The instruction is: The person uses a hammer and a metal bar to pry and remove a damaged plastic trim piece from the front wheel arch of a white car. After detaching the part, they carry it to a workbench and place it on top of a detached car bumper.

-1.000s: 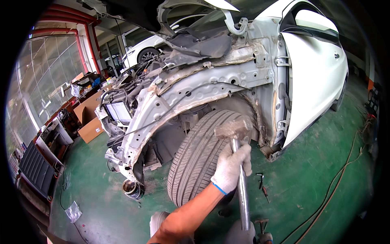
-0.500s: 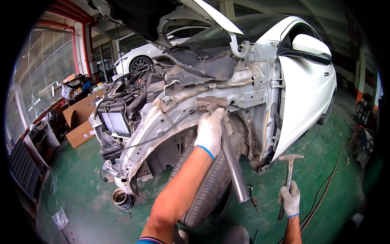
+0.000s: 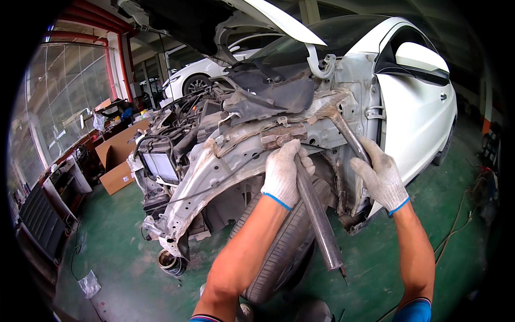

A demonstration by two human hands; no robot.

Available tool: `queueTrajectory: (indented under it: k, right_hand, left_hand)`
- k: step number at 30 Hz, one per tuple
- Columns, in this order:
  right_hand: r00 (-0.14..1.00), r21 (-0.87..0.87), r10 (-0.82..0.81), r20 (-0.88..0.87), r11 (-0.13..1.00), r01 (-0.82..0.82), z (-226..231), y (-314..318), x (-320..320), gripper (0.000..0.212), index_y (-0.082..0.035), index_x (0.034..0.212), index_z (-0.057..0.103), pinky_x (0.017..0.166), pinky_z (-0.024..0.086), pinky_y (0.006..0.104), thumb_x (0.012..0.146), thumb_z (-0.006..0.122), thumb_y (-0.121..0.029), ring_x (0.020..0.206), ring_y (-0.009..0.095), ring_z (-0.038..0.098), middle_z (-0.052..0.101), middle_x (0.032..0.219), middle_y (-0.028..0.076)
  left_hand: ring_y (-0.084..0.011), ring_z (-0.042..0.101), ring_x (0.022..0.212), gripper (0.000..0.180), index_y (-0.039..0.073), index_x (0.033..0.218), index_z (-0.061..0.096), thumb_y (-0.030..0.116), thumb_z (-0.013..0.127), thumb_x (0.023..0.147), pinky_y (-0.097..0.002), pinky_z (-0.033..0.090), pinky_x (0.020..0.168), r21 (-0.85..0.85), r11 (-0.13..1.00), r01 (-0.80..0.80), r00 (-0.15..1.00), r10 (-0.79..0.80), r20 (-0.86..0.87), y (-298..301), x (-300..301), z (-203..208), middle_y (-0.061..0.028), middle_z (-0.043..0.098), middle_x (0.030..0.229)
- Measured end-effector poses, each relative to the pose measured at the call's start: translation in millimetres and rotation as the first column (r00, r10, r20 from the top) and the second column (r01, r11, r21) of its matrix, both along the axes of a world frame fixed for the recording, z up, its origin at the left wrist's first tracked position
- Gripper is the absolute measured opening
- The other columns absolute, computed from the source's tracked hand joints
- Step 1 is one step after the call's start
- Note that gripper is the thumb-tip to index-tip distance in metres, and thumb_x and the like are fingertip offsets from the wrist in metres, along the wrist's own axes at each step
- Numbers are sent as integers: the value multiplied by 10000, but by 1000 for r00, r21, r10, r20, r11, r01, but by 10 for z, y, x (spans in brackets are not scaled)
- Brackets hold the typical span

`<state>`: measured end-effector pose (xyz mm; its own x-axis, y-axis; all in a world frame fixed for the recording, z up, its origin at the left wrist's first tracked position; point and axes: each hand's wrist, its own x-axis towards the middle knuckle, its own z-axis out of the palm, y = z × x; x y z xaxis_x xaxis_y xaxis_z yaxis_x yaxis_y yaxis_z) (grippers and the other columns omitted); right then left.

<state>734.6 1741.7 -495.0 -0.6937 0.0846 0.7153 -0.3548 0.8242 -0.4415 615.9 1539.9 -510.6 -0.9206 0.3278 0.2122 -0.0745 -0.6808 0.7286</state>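
Observation:
My left hand (image 3: pixel 282 176), in a white knit glove, is closed round the handle of a sledgehammer (image 3: pixel 320 228) just below its head. The rusty head lies at the upper edge of the car's bare inner fender panel (image 3: pixel 228 163), and the thick handle slopes down to the right over the tire (image 3: pixel 276 260). My right hand (image 3: pixel 382 177), gloved too, grips a smaller hammer (image 3: pixel 347 133). Its rusty head is over the rear of that panel near the door hinge; whether it touches the metal I cannot tell.
The white car's door (image 3: pixel 412 121) stands at the right, the raised hood (image 3: pixel 276 19) above. A battery (image 3: pixel 159 167) sits in the exposed engine bay. An open can (image 3: pixel 171 262), a plastic bag (image 3: pixel 89 284) and a cardboard box (image 3: pixel 115 172) are on the left. Cables (image 3: pixel 456 225) trail at right.
My right hand has come up from low on the right with the smaller hammer, bringing its head over the panel. My left hand still holds the sledgehammer; the view has shifted slightly.

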Motion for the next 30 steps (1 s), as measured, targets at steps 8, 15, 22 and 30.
queueTrajectory:
  k: [8, 15, 22, 30]
  right_hand:
    - [999, 285, -33, 29, 958, 23, 806, -67, -205, 535, -125, 1448, 532, 890, 531, 495, 938, 637, -247, 1012, 450, 678, 693, 1077, 269]
    - [994, 508, -103, 43, 859, 67, 962, -174, -298, 528, -115, 1438, 544, 898, 539, 511, 942, 638, -269, 1021, 445, 680, 706, 1070, 274]
    - [923, -137, 155, 353, 984, -113, 1009, -185, -79, 603, -43, 1452, 520, 860, 553, 432, 904, 664, -248, 883, 341, 709, 699, 1020, 198]
    - [944, 97, 151, 294, 978, -187, 820, -319, -221, 477, 2, 1361, 574, 911, 513, 410, 944, 613, -228, 982, 325, 675, 669, 1058, 238]
  left_hand:
    - [-202, 611, 629, 211, 50, 890, 607, 229, 611, 1002, -361, 551, 574, -9, 1000, 2, 997, -2, 80, 19, 33, 137, -60, 605, 762]
    - [-181, 571, 640, 174, 44, 959, 579, 201, 575, 1034, -329, 519, 570, -28, 999, -15, 998, 16, 53, 64, 81, 167, -64, 584, 793]
    - [-177, 597, 654, 185, 45, 950, 604, 216, 603, 1022, -326, 542, 587, -57, 998, 10, 997, -6, 75, 41, 91, 158, -58, 609, 806]
    - [-194, 630, 681, 206, 35, 964, 613, 236, 643, 998, -351, 570, 623, -151, 986, -67, 998, 66, -11, 15, 161, 180, -70, 625, 820]
